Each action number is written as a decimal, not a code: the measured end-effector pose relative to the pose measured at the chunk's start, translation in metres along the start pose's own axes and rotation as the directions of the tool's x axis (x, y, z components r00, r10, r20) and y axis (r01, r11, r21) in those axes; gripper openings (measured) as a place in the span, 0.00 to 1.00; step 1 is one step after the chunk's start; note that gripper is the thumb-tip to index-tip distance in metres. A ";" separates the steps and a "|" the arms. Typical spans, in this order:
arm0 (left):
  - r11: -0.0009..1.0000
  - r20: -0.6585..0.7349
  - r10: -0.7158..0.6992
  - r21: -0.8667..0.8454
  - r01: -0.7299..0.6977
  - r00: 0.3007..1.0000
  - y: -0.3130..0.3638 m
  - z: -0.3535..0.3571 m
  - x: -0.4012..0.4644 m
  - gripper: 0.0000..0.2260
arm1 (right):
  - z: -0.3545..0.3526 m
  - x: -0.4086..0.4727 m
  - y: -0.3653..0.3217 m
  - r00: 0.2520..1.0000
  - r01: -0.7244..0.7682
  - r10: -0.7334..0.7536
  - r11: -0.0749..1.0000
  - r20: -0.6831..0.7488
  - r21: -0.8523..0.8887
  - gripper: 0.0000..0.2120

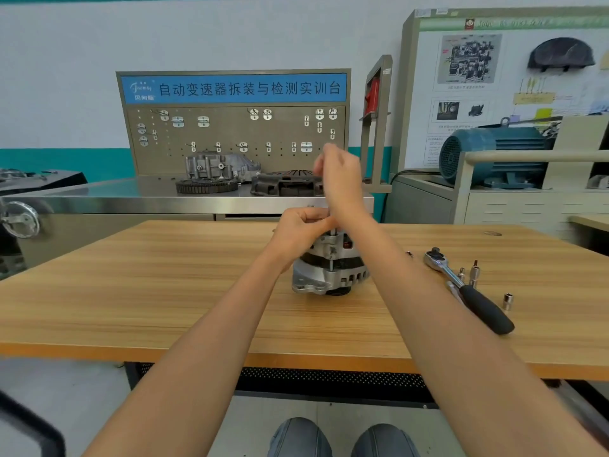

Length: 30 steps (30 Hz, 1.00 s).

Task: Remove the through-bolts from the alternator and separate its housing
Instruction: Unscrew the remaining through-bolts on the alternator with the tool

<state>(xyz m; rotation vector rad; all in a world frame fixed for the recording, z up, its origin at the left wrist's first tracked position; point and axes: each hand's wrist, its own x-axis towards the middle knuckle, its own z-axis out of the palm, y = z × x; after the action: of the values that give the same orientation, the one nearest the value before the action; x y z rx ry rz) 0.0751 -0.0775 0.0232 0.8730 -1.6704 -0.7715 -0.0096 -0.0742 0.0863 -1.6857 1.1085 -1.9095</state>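
Item, left to right: left hand (301,230) curled over the top of the alternator (329,263), which stands mid-desk (164,275); right hand (339,174) raised above it, blurred, fingers bunched, whether pinching a bolt I cannot tell. Ratchet (468,288) and loose sockets (507,300) lie to the right. Risk, as I judge it: the alternator tipping if the steadying hold slackens; small parts rolling off. Containers: none seen, so parts sit loose.
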 end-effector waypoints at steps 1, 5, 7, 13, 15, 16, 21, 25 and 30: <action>1.000 -0.027 -0.005 0.010 0.005 1.000 -0.001 0.000 0.001 0.11 | 0.001 -0.008 0.006 0.985 0.127 -0.158 0.934 -0.066 -0.333 0.12; 0.995 -0.082 -0.005 0.102 0.013 0.997 0.000 -0.002 0.003 0.13 | 0.013 -0.035 0.019 0.891 0.150 -0.451 0.397 -0.050 -0.905 0.14; 0.996 -0.069 0.006 0.089 0.000 0.998 0.001 -0.003 0.002 0.11 | 0.017 -0.033 0.014 0.898 0.146 -0.432 0.479 -0.087 -0.865 0.14; 0.999 -0.052 0.008 0.042 -0.006 0.999 -0.002 -0.006 0.001 0.12 | 0.014 -0.018 0.002 0.949 0.218 -0.280 0.915 -0.146 -0.339 0.11; 1.000 -0.020 0.016 -0.016 -0.016 1.000 -0.002 -0.006 0.000 0.09 | 0.008 -0.012 -0.005 0.996 0.063 -0.055 0.989 -0.063 0.136 0.16; 0.999 0.005 0.021 -0.028 -0.021 1.000 -0.001 -0.006 0.000 0.07 | 0.004 -0.007 -0.007 0.999 -0.052 0.051 0.949 0.014 0.310 0.18; 0.999 0.134 -0.009 -0.033 0.013 0.991 0.002 -0.014 0.000 0.05 | -0.010 0.010 -0.001 0.916 -0.380 0.169 0.656 0.364 0.652 0.24; 0.998 0.153 -0.055 -0.023 0.059 0.987 0.002 -0.017 0.001 0.06 | 0.000 0.007 -0.001 0.956 -0.279 0.180 0.799 0.231 0.533 0.23; 0.999 0.085 -0.053 -0.002 0.054 0.995 -0.001 -0.012 0.003 0.12 | 0.010 -0.019 0.008 0.960 0.226 -0.268 0.908 -0.075 -0.352 0.07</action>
<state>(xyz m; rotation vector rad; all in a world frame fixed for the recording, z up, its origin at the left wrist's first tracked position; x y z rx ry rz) 0.0861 -0.0816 0.0265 0.8959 -1.7250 -0.8587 0.0022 -0.0687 0.0675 -1.9998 1.3985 -2.0924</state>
